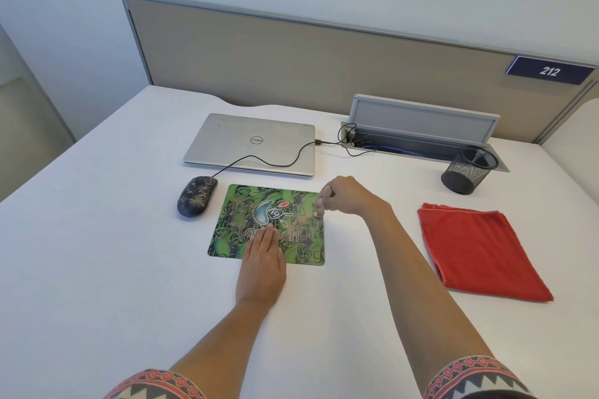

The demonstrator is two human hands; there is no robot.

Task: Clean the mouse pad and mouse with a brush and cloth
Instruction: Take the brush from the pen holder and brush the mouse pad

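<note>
A green patterned mouse pad [233, 230] lies on the white desk, speckled with brownish dust near its right side. My left hand [261, 266] presses flat on the pad's lower middle, fingers straight. My right hand [346, 196] hovers over the pad's upper right corner and grips a small brush [321, 204], mostly hidden and blurred, its tip near the pad. A black wired mouse [196, 196], dusted with brown specks, sits just left of the pad. A folded red cloth [479, 249] lies on the desk to the right.
A closed silver laptop [252, 142] sits behind the pad, with the mouse cable [275, 162] running across its lid to a cable tray [421, 136]. A black mesh pen cup [468, 168] stands at the back right. A beige partition [291, 58] borders the desk's far edge.
</note>
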